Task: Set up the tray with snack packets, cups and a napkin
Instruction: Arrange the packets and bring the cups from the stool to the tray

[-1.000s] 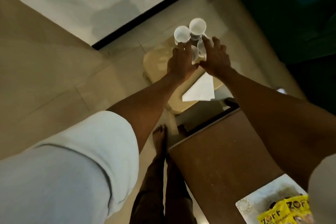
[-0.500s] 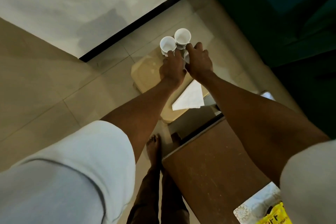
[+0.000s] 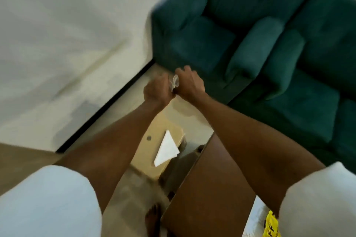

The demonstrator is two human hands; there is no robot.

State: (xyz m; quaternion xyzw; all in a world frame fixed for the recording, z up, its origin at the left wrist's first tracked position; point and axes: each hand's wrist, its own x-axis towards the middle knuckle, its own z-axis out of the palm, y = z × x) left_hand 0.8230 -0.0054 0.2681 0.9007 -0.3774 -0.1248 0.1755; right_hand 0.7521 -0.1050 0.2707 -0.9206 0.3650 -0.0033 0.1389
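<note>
Head view: both fists, left hand point(image 3: 157, 91) and right hand point(image 3: 189, 83), now lift what look like blurred cups point(image 3: 175, 82) off the stool point(image 3: 152, 132); napkin point(image 3: 167, 149) remains, next for the tray.

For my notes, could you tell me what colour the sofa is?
Dark teal green sofa; head view.

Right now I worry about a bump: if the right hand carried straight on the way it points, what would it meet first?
Probably the green sofa: the right hand points at it, though depth is unclear.
</note>
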